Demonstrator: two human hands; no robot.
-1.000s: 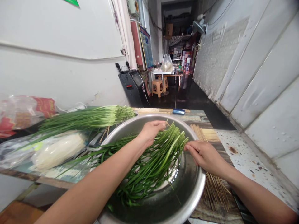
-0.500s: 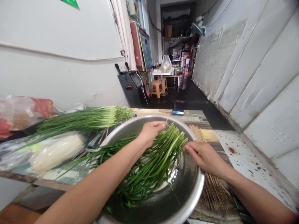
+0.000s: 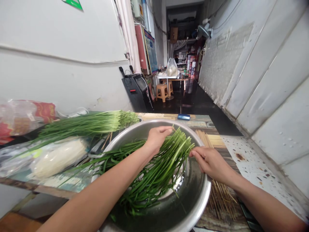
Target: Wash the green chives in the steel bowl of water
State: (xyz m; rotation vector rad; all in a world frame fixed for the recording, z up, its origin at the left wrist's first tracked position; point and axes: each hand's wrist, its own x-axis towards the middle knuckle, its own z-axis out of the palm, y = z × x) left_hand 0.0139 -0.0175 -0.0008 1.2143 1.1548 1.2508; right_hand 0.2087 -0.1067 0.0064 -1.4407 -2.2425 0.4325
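Green chives (image 3: 166, 164) lie in a large steel basin (image 3: 205, 196), their pale cut ends fanned out in a row at the upper right and their leaves trailing left. At the far end of that row, my left hand (image 3: 158, 137) is closed, thumb and finger pinching the brownish tip of a thin bamboo skewer (image 3: 173, 128). My right hand (image 3: 207, 161) pinches at the near end of the row, by the basin's right rim. Most of the skewer is hidden among the stems. Some water shows in the basin's bottom.
Another pile of chives (image 3: 96, 124) lies left of the basin, behind a bagged white bundle (image 3: 60, 156). Loose bamboo skewers (image 3: 222, 199) lie on the table to the right. A blue box (image 3: 183, 117) sits at the far edge. Stools (image 3: 162, 91) stand beyond.
My left hand has shifted very slightly to the right at the end of the row. Otherwise the hands, chives and basin look the same.
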